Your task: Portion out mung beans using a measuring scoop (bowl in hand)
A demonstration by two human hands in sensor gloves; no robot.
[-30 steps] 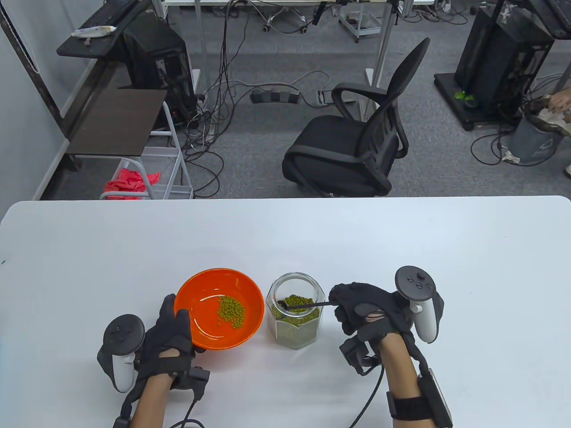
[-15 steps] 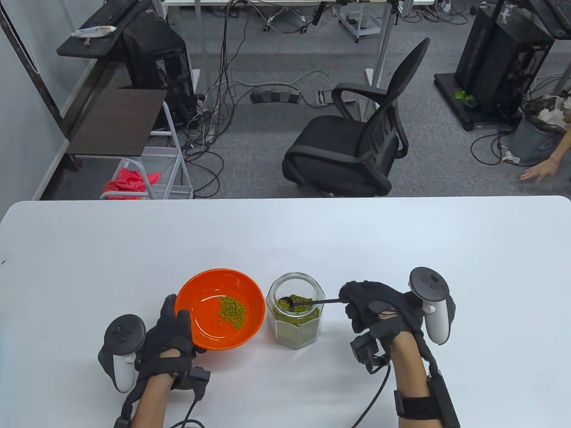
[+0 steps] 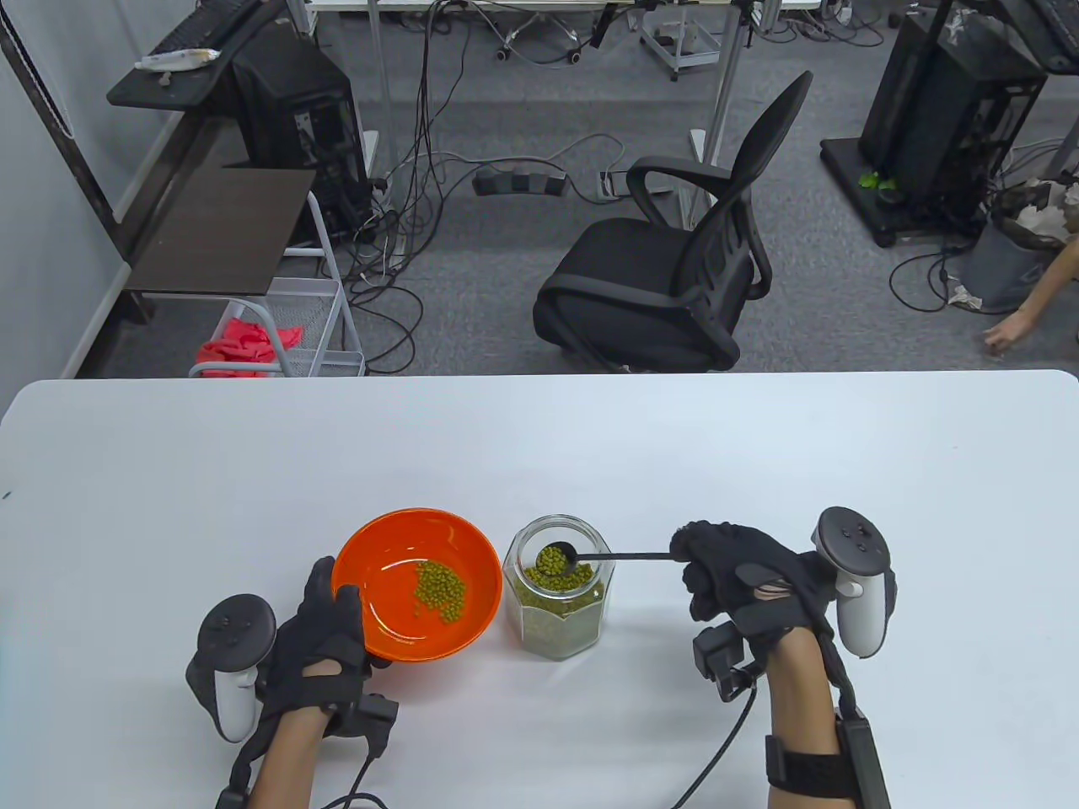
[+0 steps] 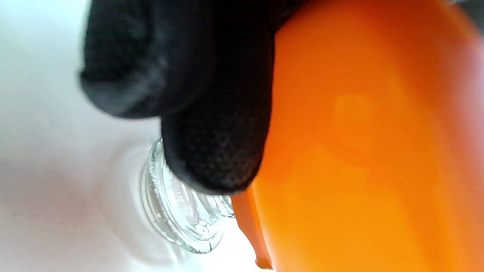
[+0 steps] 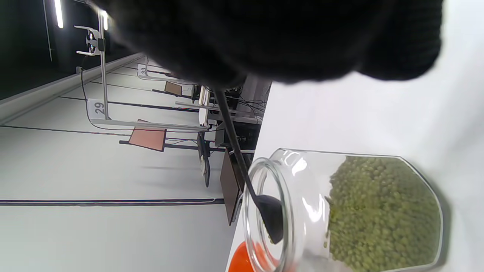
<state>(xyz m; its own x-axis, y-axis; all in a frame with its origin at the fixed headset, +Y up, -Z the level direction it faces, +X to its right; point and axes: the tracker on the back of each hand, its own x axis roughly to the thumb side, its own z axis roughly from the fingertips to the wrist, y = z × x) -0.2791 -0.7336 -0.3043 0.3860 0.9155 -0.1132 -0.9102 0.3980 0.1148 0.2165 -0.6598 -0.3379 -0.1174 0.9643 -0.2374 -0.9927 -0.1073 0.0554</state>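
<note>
Rightward since a second ago, her right hand point(image 3: 746, 577) grips the scoop point(image 3: 590, 557), lifted loaded to the jar point(image 3: 557, 598) mouth, handle level, pointing right; left hand point(image 3: 324, 628) grips the orange bowl point(image 3: 417, 581) above the desk point(image 3: 759, 438)

Beyond the far edge of the white table point(image 3: 759, 438), a black mesh-backed office chair point(image 3: 666, 278) stands on grey carpet, with a power strip point(image 3: 520, 182) and loose cables point(image 3: 396, 253) on the floor to its left. At far left, a dark shelf unit point(image 3: 221, 229) stands beside a white wire cart point(image 3: 291, 329) holding a red cloth point(image 3: 249, 344), with a black computer tower point(image 3: 295, 126) behind them. At far right, a black equipment rack point(image 3: 952, 118) stands near a grey bin point(image 3: 1007, 270), and a bare arm point(image 3: 1033, 310) of another person reaches toward the floor.
</note>
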